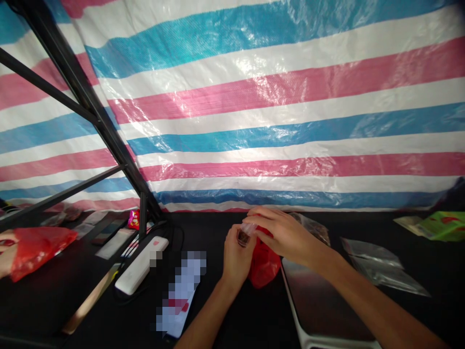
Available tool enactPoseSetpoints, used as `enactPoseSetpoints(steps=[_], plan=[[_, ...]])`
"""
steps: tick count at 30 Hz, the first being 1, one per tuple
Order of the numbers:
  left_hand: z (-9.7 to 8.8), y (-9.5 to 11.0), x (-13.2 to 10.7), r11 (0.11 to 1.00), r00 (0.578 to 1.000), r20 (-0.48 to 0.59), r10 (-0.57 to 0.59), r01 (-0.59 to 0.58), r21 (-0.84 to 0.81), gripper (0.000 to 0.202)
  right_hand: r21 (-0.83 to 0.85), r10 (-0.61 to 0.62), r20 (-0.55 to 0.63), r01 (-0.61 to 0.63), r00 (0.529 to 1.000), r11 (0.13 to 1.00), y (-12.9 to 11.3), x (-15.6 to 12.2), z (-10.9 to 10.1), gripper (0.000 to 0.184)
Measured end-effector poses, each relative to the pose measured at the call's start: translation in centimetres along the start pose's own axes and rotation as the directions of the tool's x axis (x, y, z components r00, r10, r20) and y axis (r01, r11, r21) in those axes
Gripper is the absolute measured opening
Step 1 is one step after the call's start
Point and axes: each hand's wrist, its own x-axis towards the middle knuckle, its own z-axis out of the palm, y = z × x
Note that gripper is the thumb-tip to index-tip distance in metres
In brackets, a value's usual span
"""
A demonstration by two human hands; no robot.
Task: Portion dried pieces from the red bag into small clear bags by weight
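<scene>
My left hand (237, 257) is closed around a small clear plastic bag (243, 237) with something brown inside. Reaching over from the right, my right hand (278, 232) has its fingers bent at the top of that bag, apparently pinching its clear plastic; the exact grip is partly hidden. Just below my right hand, between the two arms, lies a crumpled red plastic bag (264, 266). Behind my right wrist is another clear bag (315, 229) with brownish contents. A dark flat panel with a silver edge (319, 300) sits beneath my right forearm.
Clear flat bags (381, 266) and a green packet (445, 225) lie to the right. On the left are a phone (185, 300), a white oblong device (141, 266) with cables, and a pink packet (133, 219). Another person's hand (9, 257) touches a red bag (43, 247) beside the metal frame (105, 131).
</scene>
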Motion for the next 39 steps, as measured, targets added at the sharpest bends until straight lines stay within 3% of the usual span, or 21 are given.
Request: enactPoseSetpoints(steps=[5,8,11,14,16,21,24,26,28,32,35,37,39], plan=[[0.0,0.4,-0.1,0.999,1.0,0.01,-0.004,0.004,-0.051,0.023,-0.017,0.071,-0.008,-0.071,0.997,0.997,-0.4,0.2,-0.6,0.038],[-0.7,0.4,0.1,0.985,0.998,-0.06,0.01,0.0,0.171,0.019,0.001,0.12,0.017,-0.12,0.993,0.993,-0.2,0.1,-1.4,0.035],[-1.5,0.5,0.3,0.887,0.991,-0.137,-0.014,0.076,0.456,0.018,0.015,0.135,0.163,-0.139,0.977,0.99,0.3,-0.5,-1.8,0.028],[-2.0,0.9,0.4,0.79,0.991,-0.115,-0.069,0.125,0.601,0.02,0.021,0.128,0.331,-0.143,0.935,0.989,0.9,-1.0,-1.1,0.025],[-2.1,1.2,0.2,0.766,0.99,-0.091,-0.109,0.142,0.627,0.026,0.024,0.144,0.373,-0.165,0.916,0.986,1.0,-1.1,-0.4,0.024],[-2.2,1.4,-1.2,0.842,0.984,-0.005,-0.176,0.153,0.518,0.041,-0.022,0.222,0.436,-0.236,0.872,0.971,1.1,-1.1,0.8,0.013],[-2.1,0.9,-1.6,0.877,0.969,0.095,-0.226,0.16,0.454,0.034,-0.08,0.248,0.446,-0.238,0.86,0.968,1.6,-1.3,0.9,0.014],[-1.9,0.2,-1.2,0.894,0.969,0.103,-0.224,0.162,0.418,0.027,-0.097,0.269,0.449,-0.253,0.852,0.963,2.0,-1.4,0.7,0.012],[-1.6,-0.4,-0.5,0.929,0.977,0.064,-0.205,0.173,0.328,0.022,-0.096,0.284,0.454,-0.271,0.844,0.958,2.3,-1.4,0.2,0.012],[-1.5,-0.4,1.3,0.973,0.968,-0.098,-0.231,0.23,-0.022,0.022,-0.01,0.277,0.47,-0.309,0.838,0.951,2.3,-1.4,-1.7,0.013],[-1.8,0.1,1.9,0.94,0.939,-0.172,-0.298,0.258,-0.223,0.023,0.089,0.281,0.56,-0.394,0.78,0.915,1.8,-1.7,-3.0,0.016],[-1.9,0.2,2.1,0.93,0.93,-0.189,-0.314,0.261,-0.258,0.022,0.097,0.285,0.623,-0.433,0.729,0.896,1.4,-2.0,-3.3,0.017],[-1.9,0.0,2.0,0.939,0.931,-0.196,-0.307,0.263,-0.221,0.022,0.057,0.298,0.636,-0.428,0.711,0.902,1.1,-2.1,-3.1,0.017]])
